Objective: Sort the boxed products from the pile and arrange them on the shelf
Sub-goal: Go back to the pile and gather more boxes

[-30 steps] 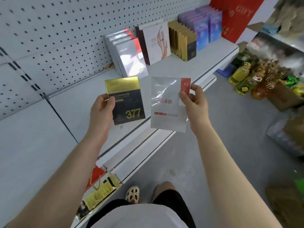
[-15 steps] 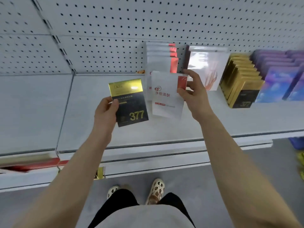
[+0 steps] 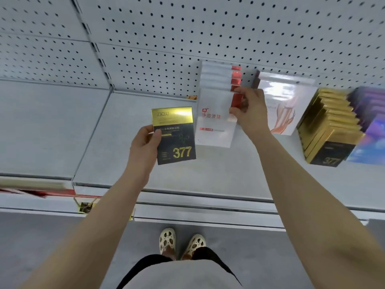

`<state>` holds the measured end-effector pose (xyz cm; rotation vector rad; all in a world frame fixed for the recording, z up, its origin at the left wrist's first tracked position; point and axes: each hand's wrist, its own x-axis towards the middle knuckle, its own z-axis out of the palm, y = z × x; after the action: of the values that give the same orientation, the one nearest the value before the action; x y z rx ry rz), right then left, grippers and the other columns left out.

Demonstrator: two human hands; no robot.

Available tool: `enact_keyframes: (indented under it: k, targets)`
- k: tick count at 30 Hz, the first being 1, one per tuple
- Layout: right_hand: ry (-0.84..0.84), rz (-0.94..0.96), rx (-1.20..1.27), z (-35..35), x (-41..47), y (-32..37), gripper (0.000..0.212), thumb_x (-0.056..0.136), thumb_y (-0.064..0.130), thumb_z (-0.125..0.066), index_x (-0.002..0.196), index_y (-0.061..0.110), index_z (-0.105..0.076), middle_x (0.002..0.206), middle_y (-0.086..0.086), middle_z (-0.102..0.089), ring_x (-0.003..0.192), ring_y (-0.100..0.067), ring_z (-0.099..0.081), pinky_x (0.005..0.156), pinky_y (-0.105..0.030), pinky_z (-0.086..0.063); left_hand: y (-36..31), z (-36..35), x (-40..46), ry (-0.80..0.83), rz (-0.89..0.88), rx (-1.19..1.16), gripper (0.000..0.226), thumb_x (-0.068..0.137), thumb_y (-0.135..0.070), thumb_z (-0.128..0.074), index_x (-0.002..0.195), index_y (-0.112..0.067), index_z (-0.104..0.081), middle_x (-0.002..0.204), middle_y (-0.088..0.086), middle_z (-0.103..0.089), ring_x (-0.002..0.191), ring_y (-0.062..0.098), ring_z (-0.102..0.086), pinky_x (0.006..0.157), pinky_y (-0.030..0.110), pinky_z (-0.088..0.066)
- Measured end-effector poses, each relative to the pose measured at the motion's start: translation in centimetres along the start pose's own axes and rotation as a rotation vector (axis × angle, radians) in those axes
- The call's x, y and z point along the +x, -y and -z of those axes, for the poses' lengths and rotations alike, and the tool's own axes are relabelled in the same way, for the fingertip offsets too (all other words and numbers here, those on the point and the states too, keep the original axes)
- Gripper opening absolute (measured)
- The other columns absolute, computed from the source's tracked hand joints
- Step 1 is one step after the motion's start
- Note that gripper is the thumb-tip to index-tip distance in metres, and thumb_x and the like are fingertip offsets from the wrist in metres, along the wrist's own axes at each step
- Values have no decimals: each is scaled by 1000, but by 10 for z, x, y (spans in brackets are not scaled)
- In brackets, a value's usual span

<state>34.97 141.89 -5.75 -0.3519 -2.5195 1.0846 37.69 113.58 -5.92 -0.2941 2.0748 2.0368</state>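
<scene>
Placing step. Right hand (image 3: pixel 251 110) pinches white box (image 3: pixel 214 122) at front of matching row (image 3: pixel 218 77) on shelf (image 3: pixel 125 126). Left hand (image 3: pixel 143 146) grips black-gold box (image 3: pixel 175 138). Next: set down, release.

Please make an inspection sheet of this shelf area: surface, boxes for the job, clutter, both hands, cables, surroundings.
Surface: grey shelf, pegboard back.
Job's things: black-gold 377 box; white-red box in front of the white-red row; pale box; gold row; purple boxes.
Clutter: small orange item at the pegboard foot.
Hands: left hand holds the 377 box; right hand pinches the white-red box.
Cables: nothing seen.
Surroundings: lower shelf with red and gold items; grey floor.
</scene>
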Motion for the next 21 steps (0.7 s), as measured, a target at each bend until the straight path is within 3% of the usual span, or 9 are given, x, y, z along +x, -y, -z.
enact_keyframes:
  k: [3,7,9,11,13,16,21]
  targets:
    - [-15,7,-61,-6,5,-1,50,78,5,-71,125,17,-60,121,-5,-48,88,-19,-61,90,-33,-53,-3,-4,1,22,-17,12,21,101,-21,-48,118,-15,-58,100,1,-69,84,11,-68,76,35,-56]
    - [-50,49,-208,-8,1,3,49,80,9,-70,126,17,-56,126,-8,-49,106,-27,-57,92,-40,-52,-5,-12,4,40,-27,39,21,101,-22,-48,119,-17,-58,101,1,-69,86,13,-69,75,34,-56]
    - [-121,106,-237,-4,-5,10,44,83,9,-67,125,16,-57,125,-9,-52,109,-27,-53,91,-35,-50,-5,-16,4,61,-33,54,19,101,-23,-48,117,-19,-59,100,1,-69,87,14,-68,76,37,-57]
    - [-135,114,-105,3,-15,22,31,88,13,-64,119,17,-61,117,-4,-58,101,-18,-57,87,-28,-51,-4,-24,3,96,-33,61,19,101,-23,-48,117,-20,-59,100,1,-69,87,15,-68,77,39,-58]
    - [-31,49,109,13,-30,33,20,94,21,-62,114,20,-64,110,1,-62,93,-6,-59,83,-18,-49,-3,-34,0,140,-40,78,20,101,-23,-48,117,-21,-59,100,0,-69,88,15,-69,78,39,-58]
    - [179,-43,255,27,-53,34,24,96,35,-61,118,25,-65,111,8,-64,92,5,-57,80,-13,-47,0,-55,-8,197,-63,113,21,101,-24,-47,118,-21,-59,102,1,-69,85,11,-69,74,34,-56]
    - [296,-163,355,65,-73,-6,25,94,26,-66,118,20,-65,103,-4,-68,90,-13,-62,66,-18,-53,9,-107,-31,277,-65,136,19,101,-26,-47,116,-23,-60,106,-2,-70,90,11,-69,75,28,-56]
